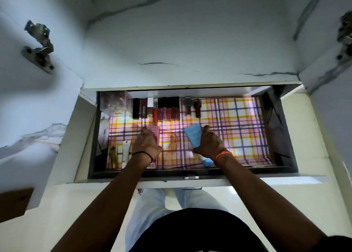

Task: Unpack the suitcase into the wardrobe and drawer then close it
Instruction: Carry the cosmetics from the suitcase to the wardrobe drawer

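Observation:
The drawer (pixel 285 130) stands pulled open below the wardrobe's marble-patterned shelf, lined with pink, yellow and purple checked paper. My left hand (pixel 145 146) grips a pink bottle (pixel 155 130) lying in the drawer's left half. My right hand (pixel 208 142) holds a light blue tube (pixel 194 135) whose white and blue cap end (pixel 206 161) sticks out below the wrist. Both hands are inside the drawer. The suitcase is out of view.
Lipsticks and nail polish bottles (pixel 167 109) line the drawer's back edge, with two small brushes (pixel 192 107) beside them and a clear box (pixel 114 102) at back left. Tubes (pixel 125 152) lie at front left. Open wardrobe doors with metal hinges (pixel 39 46) flank both sides.

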